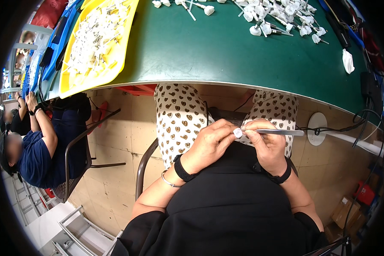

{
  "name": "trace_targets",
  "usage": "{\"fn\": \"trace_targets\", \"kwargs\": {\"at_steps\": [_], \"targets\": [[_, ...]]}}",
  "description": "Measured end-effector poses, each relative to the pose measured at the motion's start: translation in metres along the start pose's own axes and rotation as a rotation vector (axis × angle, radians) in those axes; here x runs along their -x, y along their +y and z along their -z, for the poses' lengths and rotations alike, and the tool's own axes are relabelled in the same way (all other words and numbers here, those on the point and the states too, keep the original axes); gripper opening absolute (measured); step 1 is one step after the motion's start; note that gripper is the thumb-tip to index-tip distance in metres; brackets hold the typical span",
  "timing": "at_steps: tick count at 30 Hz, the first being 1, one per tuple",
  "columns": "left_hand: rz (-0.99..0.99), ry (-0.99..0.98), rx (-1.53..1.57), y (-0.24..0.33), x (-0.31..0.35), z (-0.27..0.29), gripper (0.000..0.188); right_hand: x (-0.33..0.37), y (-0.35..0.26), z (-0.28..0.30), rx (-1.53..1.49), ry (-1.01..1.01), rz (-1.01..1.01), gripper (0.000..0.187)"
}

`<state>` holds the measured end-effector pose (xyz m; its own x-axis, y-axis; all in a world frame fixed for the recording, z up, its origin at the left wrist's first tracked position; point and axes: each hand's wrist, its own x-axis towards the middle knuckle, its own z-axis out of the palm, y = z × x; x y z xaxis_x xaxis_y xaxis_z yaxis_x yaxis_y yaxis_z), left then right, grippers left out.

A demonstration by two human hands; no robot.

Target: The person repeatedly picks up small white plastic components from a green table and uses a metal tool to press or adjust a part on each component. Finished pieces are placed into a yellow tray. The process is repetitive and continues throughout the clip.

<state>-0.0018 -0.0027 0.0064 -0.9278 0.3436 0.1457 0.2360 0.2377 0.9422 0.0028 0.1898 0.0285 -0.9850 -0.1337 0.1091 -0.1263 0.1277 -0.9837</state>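
Above my lap, my left hand (210, 143) pinches a small round white piece (238, 133) between thumb and fingertips. My right hand (267, 149) is closed on slim metal tweezers (291, 132), whose wide end sticks out to the right. The tips of the tweezers lie at the white piece, mostly hidden by the fingers. Both hands are close together, short of the table edge. On the green table (192, 51), at the far right, lies a pile of small white-headed parts with thin stems (290, 13).
A yellow tray (127, 55) heaped with similar small parts stands at the table's left. A crumpled white piece (347, 62) lies at the right. Black cables (365, 112) hang off the right edge. Another person (40, 149) sits at the left beside a chair frame (70, 153).
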Motion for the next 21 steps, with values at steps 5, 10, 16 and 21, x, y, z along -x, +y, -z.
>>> {"fn": "trace_targets", "kwargs": {"at_steps": [5, 10, 16, 21], "targets": [[-0.021, 0.013, -0.034, 0.001, 0.0, 0.0, 0.012, 0.001, -0.003, 0.001, 0.018, -0.002, -0.021, 0.005], [-0.044, 0.022, -0.038, -0.001, 0.001, -0.003, 0.012, -0.004, -0.008, 0.001, 0.13, -0.045, 0.08, 0.005], [-0.061, 0.025, -0.041, 0.0, 0.002, -0.002, 0.014, -0.008, -0.012, 0.004, 0.18, -0.119, 0.097, 0.004], [-0.053, 0.015, 0.021, -0.006, 0.004, -0.002, 0.019, -0.002, -0.011, 0.003, 0.065, -0.043, 0.007, 0.007]]}}
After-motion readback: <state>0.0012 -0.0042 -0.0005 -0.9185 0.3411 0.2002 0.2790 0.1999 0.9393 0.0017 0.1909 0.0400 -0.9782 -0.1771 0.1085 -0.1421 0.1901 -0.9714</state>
